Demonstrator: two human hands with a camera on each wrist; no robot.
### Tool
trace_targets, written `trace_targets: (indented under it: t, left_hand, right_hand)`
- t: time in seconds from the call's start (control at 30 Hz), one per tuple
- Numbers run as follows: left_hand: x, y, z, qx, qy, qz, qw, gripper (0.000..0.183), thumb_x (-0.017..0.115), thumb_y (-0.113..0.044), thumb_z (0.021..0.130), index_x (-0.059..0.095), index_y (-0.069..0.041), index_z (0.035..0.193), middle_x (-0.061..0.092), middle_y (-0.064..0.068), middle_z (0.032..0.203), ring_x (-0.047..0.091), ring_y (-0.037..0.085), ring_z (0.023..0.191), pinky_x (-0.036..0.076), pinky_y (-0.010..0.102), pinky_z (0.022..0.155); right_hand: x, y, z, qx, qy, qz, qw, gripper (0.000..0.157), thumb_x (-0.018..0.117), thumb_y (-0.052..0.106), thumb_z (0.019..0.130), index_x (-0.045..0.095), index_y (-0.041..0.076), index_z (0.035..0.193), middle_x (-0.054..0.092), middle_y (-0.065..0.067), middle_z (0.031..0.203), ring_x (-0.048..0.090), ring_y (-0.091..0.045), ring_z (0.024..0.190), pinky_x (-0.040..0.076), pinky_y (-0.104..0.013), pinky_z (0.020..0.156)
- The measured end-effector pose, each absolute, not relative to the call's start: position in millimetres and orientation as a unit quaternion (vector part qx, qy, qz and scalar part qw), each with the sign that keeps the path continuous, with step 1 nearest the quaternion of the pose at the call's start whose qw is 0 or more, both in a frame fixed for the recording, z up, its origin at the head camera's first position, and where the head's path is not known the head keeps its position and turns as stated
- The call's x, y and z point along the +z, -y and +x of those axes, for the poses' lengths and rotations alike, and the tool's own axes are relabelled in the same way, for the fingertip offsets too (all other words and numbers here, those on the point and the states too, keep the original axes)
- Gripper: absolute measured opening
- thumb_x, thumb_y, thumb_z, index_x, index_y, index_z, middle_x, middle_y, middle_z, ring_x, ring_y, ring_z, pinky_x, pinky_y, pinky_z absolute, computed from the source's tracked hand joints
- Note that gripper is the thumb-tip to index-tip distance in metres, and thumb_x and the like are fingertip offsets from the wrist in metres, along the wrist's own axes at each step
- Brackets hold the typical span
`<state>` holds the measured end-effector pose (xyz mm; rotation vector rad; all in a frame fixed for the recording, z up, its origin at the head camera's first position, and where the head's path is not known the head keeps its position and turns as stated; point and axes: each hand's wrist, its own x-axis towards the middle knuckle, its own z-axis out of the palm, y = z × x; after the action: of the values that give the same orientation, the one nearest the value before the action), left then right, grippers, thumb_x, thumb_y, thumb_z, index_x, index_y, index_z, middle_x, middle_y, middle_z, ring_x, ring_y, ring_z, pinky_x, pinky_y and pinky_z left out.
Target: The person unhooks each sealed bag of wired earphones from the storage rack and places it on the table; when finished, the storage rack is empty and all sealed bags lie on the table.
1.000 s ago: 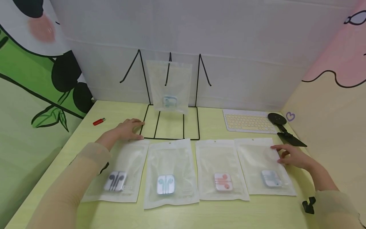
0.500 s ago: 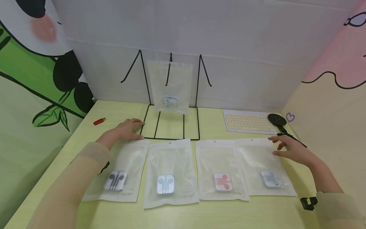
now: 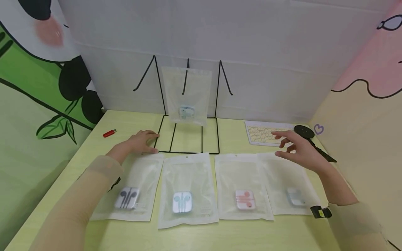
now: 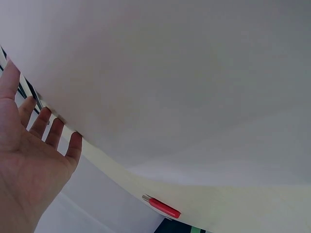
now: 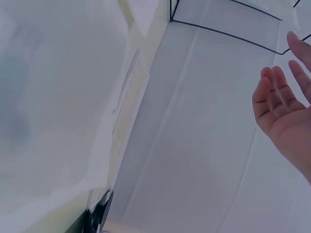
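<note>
My left hand (image 3: 141, 141) rests at the left front corner of a black wire display rack (image 3: 194, 152), fingertips touching its side rod. In the left wrist view the fingers of this hand (image 4: 36, 150) are spread and fairly straight. On the rack's middle hook hangs a frosted zip bag (image 3: 196, 94) with earphones inside. My right hand (image 3: 295, 148) is in the air between the keyboard (image 3: 263, 135) and the rightmost earphone bag (image 3: 276, 195), its fingers loosely bent and holding nothing. Also lying flat are bags with grey (image 3: 139, 177), teal (image 3: 191, 177) and pink (image 3: 238, 176) earphones.
A red USB stick (image 3: 109, 133) lies at the left back of the table (image 3: 220, 237). A black folding stand (image 3: 304, 131) is beside the keyboard at the right. The rack's outer hooks, left (image 3: 143, 73) and right (image 3: 226, 77), jut forward with nothing on them.
My right hand has lifted off the edge of the rightmost bag and moved up and to the left, towards the keyboard. My left hand has stayed at the rack corner.
</note>
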<state>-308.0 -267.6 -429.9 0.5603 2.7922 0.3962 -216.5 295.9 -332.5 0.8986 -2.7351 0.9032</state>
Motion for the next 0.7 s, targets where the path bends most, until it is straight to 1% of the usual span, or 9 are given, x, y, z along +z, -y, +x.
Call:
trace_targets:
  t: [0.1,0.2,0.3,0.4,0.53,0.63,0.7]
  left_hand:
    - [-431.0,268.4,-307.9,0.135,-0.963,0.192,0.133,0.083,0.065,-0.050,0.084,0.031,-0.011,0.149,0.026,0.020,0.150,0.023,0.047,0.134,0.024,0.069,0.100]
    - [-431.2,267.9,-308.0,0.136,-0.963,0.194,0.131,0.083,0.065,-0.051,0.084,0.031,-0.011,0.149,0.026,0.020,0.150,0.023,0.047,0.133,0.024,0.069,0.100]
    - [-430.8,267.1,-307.9,0.137,-0.962,0.194,0.132,0.083,0.065,-0.050,0.084,0.031,-0.010,0.149,0.026,0.020,0.150,0.024,0.047,0.133,0.025,0.068,0.100]
    - [-429.5,266.5,-307.2,0.138,-0.963,0.190,0.135,0.082,0.065,-0.049,0.085,0.031,-0.011,0.149,0.026,0.020,0.150,0.023,0.046,0.134,0.024,0.069,0.100]
    - [-427.7,267.0,-306.8,0.138,-0.963,0.188,0.135,0.082,0.065,-0.049,0.084,0.031,-0.010,0.148,0.027,0.020,0.150,0.023,0.047,0.134,0.023,0.070,0.100]
    - [-427.9,268.1,-307.9,0.136,-0.963,0.190,0.136,0.083,0.065,-0.050,0.084,0.031,-0.010,0.148,0.027,0.020,0.150,0.023,0.048,0.134,0.023,0.070,0.099]
    - [-428.3,268.1,-308.4,0.133,-0.963,0.189,0.137,0.083,0.065,-0.051,0.084,0.031,-0.011,0.148,0.027,0.020,0.150,0.024,0.047,0.134,0.023,0.070,0.100]
  right_hand:
    - [-329.2,-273.6,-224.0,0.313,0.895,0.309,0.076,0.065,0.075,0.006,0.079,0.047,0.014,0.138,0.052,-0.002,0.124,0.051,-0.005,0.090,0.050,-0.018,0.071]
    - [-326.8,-252.7,-231.7,0.328,0.886,0.318,0.079,0.066,0.075,0.006,0.080,0.046,0.013,0.138,0.052,-0.007,0.127,0.052,-0.008,0.091,0.051,-0.021,0.072]
    - [-324.9,-233.1,-239.0,0.341,0.881,0.319,0.076,0.067,0.075,0.009,0.080,0.045,0.015,0.139,0.051,-0.006,0.129,0.052,-0.011,0.092,0.050,-0.024,0.073]
    - [-323.9,-214.0,-247.7,0.350,0.875,0.326,0.078,0.069,0.075,0.011,0.080,0.044,0.017,0.141,0.049,-0.004,0.132,0.052,-0.015,0.096,0.051,-0.029,0.076]
    - [-324.6,-188.2,-262.8,0.372,0.859,0.341,0.081,0.072,0.075,0.010,0.081,0.041,0.016,0.143,0.044,-0.005,0.139,0.050,-0.022,0.108,0.050,-0.041,0.084]
    - [-319.0,-166.9,-267.9,0.399,0.844,0.351,0.073,0.073,0.073,0.005,0.081,0.037,0.009,0.144,0.037,-0.011,0.145,0.045,-0.030,0.120,0.045,-0.050,0.092]
    - [-312.1,-153.0,-268.1,0.418,0.835,0.352,0.066,0.073,0.072,0.002,0.082,0.036,0.005,0.144,0.032,-0.014,0.147,0.040,-0.035,0.126,0.042,-0.053,0.097]
